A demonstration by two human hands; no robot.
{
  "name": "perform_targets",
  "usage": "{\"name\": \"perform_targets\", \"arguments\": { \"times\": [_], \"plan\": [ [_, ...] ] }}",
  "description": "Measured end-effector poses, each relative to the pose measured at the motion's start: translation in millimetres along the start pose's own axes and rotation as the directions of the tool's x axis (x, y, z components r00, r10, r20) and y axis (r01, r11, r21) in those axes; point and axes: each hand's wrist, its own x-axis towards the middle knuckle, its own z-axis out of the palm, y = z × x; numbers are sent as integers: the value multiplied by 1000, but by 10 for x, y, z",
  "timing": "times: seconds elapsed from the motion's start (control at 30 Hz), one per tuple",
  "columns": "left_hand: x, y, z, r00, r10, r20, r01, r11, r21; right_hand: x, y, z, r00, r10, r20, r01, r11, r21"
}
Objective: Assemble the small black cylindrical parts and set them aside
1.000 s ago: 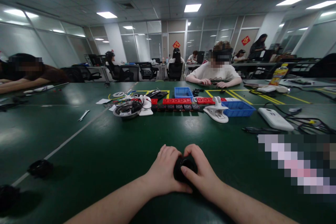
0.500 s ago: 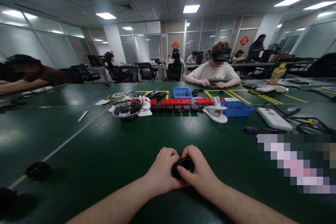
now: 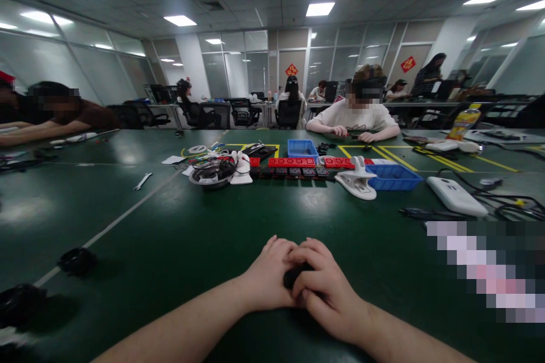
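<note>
Close in front of me, a round black part (image 3: 292, 278) is held between both hands, low over the green table (image 3: 204, 249). My left hand (image 3: 271, 273) wraps around its left side, fingers curled. Across the top and right lies my right hand (image 3: 326, 289), its fingers bent over the part and hiding most of it. A ring-like opening on the part is covered now, so its exact kind cannot be made out. Over on the left rest two black round parts (image 3: 77, 261) of uneven outline, one nearer the table's left edge.
A steel bowl of cables (image 3: 210, 173), red socket strips (image 3: 293, 163), a white clamp base (image 3: 360, 181) and a blue bin (image 3: 394, 177) stand mid-table. A wrench (image 3: 143, 181) lies left. A white device (image 3: 456, 197) and black cables lie right. A co-worker (image 3: 355, 116) sits opposite.
My right hand's fingers have shifted over the top of the black part, covering its round opening. My left hand keeps its hold. The view has turned slightly left.
</note>
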Motion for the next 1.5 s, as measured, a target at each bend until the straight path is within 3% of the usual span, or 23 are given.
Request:
{"name": "perform_targets", "arguments": {
  "times": [0.1,0.33,0.73,0.9,1.23,1.5],
  "plan": [
    [3,9,-12,1000,-5,13,5,1000,-23,-12,1,-7,1000,9,-10,-9,1000,-14],
    [-10,101,-8,990,-103,-91,97,992,-75,-6,67,24,958,261,-119,-266,963,-34],
    [-16,146,23,987,-129,-94,123,990,-61,24,24,74,899,432,-72,-434,861,-266],
    [-20,115,5,990,-108,-91,101,992,-75,35,38,45,929,367,-45,-365,891,-269],
    [12,-25,-66,998,58,-11,-59,998,-18,21,-51,-31,993,104,53,-101,993,-58],
    [7,-27,-40,998,62,22,-62,998,-5,-6,-46,-40,995,78,65,-77,997,-23]
  ]
}}
